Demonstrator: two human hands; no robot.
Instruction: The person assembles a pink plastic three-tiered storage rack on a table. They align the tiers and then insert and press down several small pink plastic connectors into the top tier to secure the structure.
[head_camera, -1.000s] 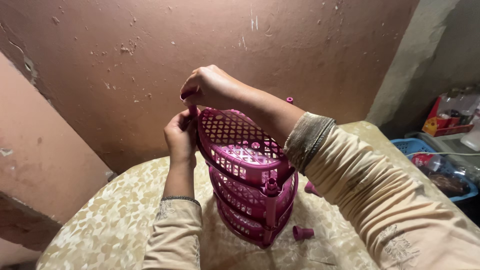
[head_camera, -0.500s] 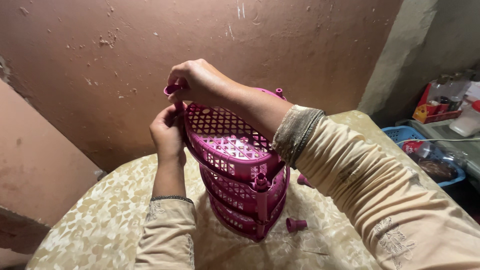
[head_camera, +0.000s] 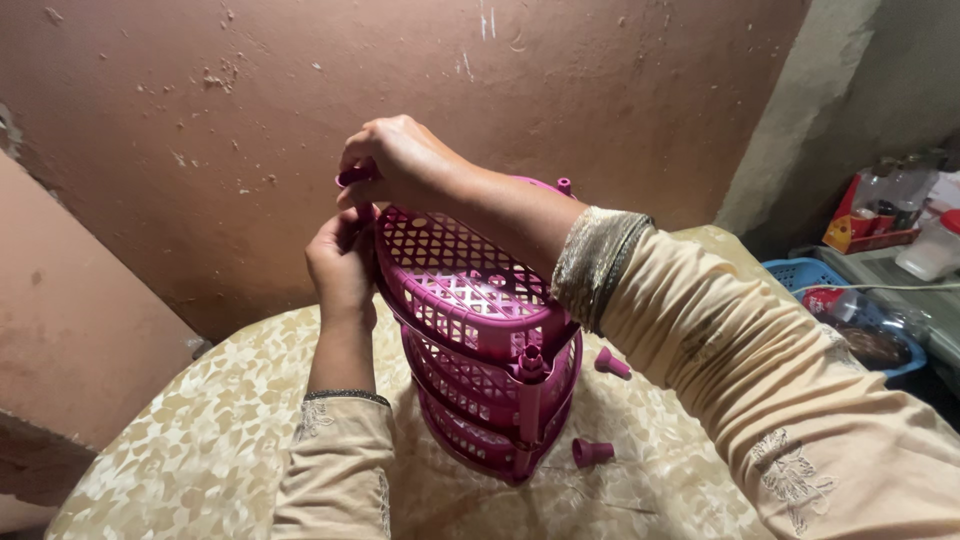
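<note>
Two loose pink caps (head_camera: 592, 452) lie on the patterned counter (head_camera: 180, 450) beside the pink tiered rack (head_camera: 480, 370), which stands upright at centre. The left hand (head_camera: 343, 262) grips the top tier's far rim, apparently steadying it. Right hand (head_camera: 400, 165) pinches a pink peg (head_camera: 355, 177) above that corner.

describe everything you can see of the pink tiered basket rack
The pink basket rack looks like glossy moulded plastic: three stacked baskets with lattice walls, joined by corner posts. It stands upright on the cream patterned tabletop, close to a brown wall. The left hand grips its far top corner, and the right hand pinches a small pink piece above that corner. Two loose pink caps lie beside its base.
</note>
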